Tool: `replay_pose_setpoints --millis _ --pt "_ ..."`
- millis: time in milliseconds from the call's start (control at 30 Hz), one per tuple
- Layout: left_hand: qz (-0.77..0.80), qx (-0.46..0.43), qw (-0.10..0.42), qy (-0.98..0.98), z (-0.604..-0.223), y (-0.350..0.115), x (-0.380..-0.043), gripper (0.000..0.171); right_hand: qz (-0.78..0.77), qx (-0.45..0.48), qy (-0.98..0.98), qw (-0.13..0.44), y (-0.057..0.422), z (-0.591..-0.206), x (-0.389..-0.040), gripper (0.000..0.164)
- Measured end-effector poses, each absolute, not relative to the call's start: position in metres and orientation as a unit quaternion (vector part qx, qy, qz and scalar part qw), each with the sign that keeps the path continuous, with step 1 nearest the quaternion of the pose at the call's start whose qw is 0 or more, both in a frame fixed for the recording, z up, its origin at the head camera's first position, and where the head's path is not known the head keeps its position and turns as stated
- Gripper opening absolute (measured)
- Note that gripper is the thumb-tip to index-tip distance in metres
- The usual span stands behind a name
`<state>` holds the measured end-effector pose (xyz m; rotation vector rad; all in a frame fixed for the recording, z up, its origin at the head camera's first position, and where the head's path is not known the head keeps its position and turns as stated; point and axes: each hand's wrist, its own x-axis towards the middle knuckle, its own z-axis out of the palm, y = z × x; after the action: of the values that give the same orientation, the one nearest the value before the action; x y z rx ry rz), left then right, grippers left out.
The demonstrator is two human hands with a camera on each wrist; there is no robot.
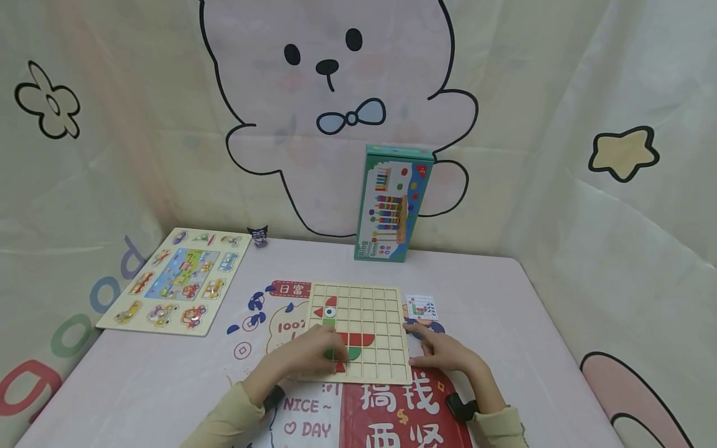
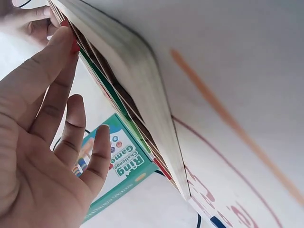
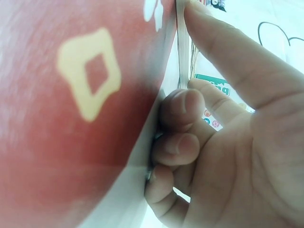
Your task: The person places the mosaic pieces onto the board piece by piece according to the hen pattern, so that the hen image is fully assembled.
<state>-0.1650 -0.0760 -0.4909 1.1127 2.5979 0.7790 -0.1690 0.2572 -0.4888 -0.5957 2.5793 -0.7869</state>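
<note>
A pale wooden board [image 1: 386, 311] with a raised grid lies in front of me. A bird-like figure of red and green pieces fills part of it, with a round eye piece [image 1: 330, 312] near the top. My left hand [image 1: 313, 351] reaches over its lower left part; thumb and forefinger pinch a small red piece [image 2: 75, 46] at the board's surface. The fingers partly cover the green pieces [image 1: 355, 353]. My right hand [image 1: 445, 351] rests at the right edge, forefinger and thumb extended against it, the other fingers curled under the palm.
A small pattern card [image 1: 421, 307] lies right of the board. At the back left lies a vehicle puzzle board [image 1: 229, 292], with a small dark figurine [image 1: 258, 236] beside it. A green Ring Game box [image 1: 392, 205] stands upright at the back. Printed artwork [image 1: 313, 410] shows beneath the grid board.
</note>
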Motion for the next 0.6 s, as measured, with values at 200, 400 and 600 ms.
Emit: replay_pose_setpoints --millis 200,400,600 --pt "0.258 0.394 0.100 0.877 -0.4880 -0.0750 -0.1614 0.026 -0.284 -0.213 0.915 0.192 0.2572 -0.4881 -0.1696 0.072" --pt "0.254 0.414 0.094 0.869 -0.4870 -0.0741 -0.1606 0.027 -0.284 -0.213 0.914 0.194 0.2573 -0.4879 -0.1700 0.072" --pt "0.255 0.416 0.099 0.867 -0.4884 -0.0747 -0.1606 0.030 -0.287 -0.210 0.914 0.195 0.2570 -0.4876 -0.1701 0.072"
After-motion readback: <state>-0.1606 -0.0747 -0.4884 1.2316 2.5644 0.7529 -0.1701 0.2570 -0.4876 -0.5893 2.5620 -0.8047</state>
